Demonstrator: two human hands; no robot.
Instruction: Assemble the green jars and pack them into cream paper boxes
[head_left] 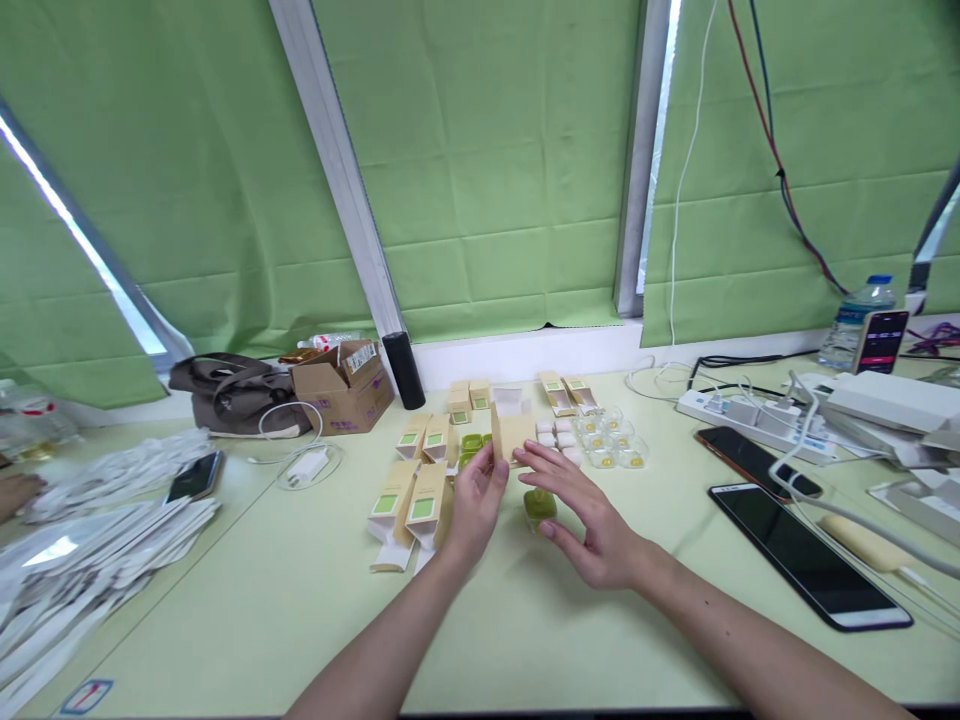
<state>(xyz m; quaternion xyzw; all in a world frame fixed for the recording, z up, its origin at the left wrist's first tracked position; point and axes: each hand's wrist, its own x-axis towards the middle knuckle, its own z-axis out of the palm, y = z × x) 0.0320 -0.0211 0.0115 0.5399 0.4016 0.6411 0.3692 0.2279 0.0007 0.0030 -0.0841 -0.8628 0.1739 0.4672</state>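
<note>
Carton, one, kraft-beige card [514, 436]: sitting at the centre of the frame, its white inner flap showing at the top, and my left hand [475, 508] is pinching it by the lower left edge between thumb and fingers. My right hand [594, 522]: reaching in from the right, fingers spreading in a loose curve toward the carton's right side; whether the fingertips are touching the card I cannot tell. Jar, one, small, green-lidded [540, 504]: standing on the pale green table [540, 640] below the carton, just beside my right thumb, contact uncertain. Handling, as I am judging it: carton light, thin-walled, stiff along the folds but easily dented across the panels, so best taken lightly by opposite edges; jar small, smooth, perhaps slippery, best taken by its sides under the lid. Further stock: green jars [471, 443], grouped, partly hidden behind my left hand; cartons with green labels [424, 508], lying in pairs left of centre; pale pink-white pieces [564, 440], clustering right of the carton; clear cups with yellow centres [613, 442], standing just beyond those; smartphone, large, dark-screened [810, 555], lying face up at lower right.
</note>
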